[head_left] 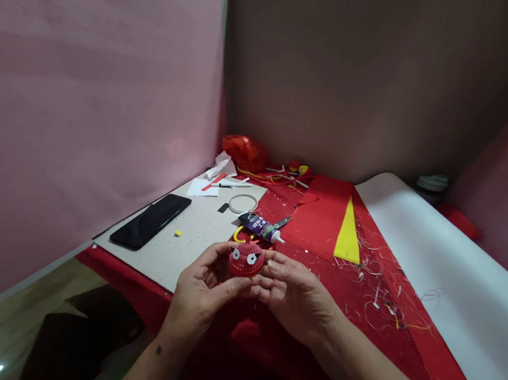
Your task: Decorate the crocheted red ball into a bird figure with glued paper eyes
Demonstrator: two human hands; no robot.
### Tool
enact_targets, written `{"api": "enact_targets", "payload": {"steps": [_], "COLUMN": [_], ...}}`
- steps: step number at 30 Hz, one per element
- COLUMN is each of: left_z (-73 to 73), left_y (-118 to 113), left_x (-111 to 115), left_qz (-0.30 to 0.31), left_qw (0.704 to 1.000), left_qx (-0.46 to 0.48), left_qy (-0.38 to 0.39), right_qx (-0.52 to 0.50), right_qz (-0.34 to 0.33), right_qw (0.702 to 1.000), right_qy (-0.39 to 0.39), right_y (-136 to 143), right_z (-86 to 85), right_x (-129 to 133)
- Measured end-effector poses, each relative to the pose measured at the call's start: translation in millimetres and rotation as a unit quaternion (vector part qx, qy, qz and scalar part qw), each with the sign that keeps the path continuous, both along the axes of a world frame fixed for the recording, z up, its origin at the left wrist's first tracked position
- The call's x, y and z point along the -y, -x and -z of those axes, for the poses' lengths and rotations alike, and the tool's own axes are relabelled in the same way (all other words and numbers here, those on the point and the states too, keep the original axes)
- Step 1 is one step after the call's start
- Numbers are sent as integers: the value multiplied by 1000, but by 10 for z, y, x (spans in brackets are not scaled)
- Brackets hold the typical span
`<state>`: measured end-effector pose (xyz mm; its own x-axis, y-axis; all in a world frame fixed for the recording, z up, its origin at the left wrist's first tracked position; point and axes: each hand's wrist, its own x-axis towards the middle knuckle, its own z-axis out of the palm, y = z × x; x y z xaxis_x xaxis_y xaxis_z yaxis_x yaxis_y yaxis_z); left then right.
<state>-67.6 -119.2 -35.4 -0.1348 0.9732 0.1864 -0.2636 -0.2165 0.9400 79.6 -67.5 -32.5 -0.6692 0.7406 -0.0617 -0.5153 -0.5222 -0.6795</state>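
A small round red figure (244, 267), its surface ridged like wound or woven strips, has two white eyes with black pupils and dark brows facing me. From the left, my left hand (205, 283) grips it, thumb below and fingers curled at its side. My right hand (293, 288) supports it from the right with fingertips on its edge. Just behind the figure lies a dark glue tube (261, 226) with a white nozzle. Yellow-handled scissors (240, 235) are partly hidden behind the figure and the tube.
A grey board (152, 267) bears a black phone (150, 221), a ring (242, 204), a pen (232, 185) and a yellow scrap (178, 233). Red strips (320, 221), a yellow triangle (349, 236) and thread scraps (378, 290) lie right, beside a white sheet (439, 281). A red bag (244, 151) sits behind.
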Motion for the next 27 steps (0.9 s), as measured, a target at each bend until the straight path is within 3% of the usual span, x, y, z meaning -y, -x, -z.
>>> {"api": "enact_targets", "payload": {"steps": [10,17,23,27], "left_z": [-56,-110,-117,-189], "left_y": [28,2,5,-61], "left_x": [-73,-120,-61,-23], "left_qz": [-27,-12,-131,-214], "left_qw": [989,991,976,918], "left_qx": [-141,-132,-160,-267], "left_qy": [-20,-31,-68,-200], "right_qx": [-19,-25,-19,-9], "right_qz": [35,46,89,108], "right_qw": [999,998,993,992], "right_qy": [5,-34,-70,-70], "right_y": [5,9,-5,-12], "right_z": [-34,-73,-114,-105], "right_x": [-9,-44,-62,-72]}}
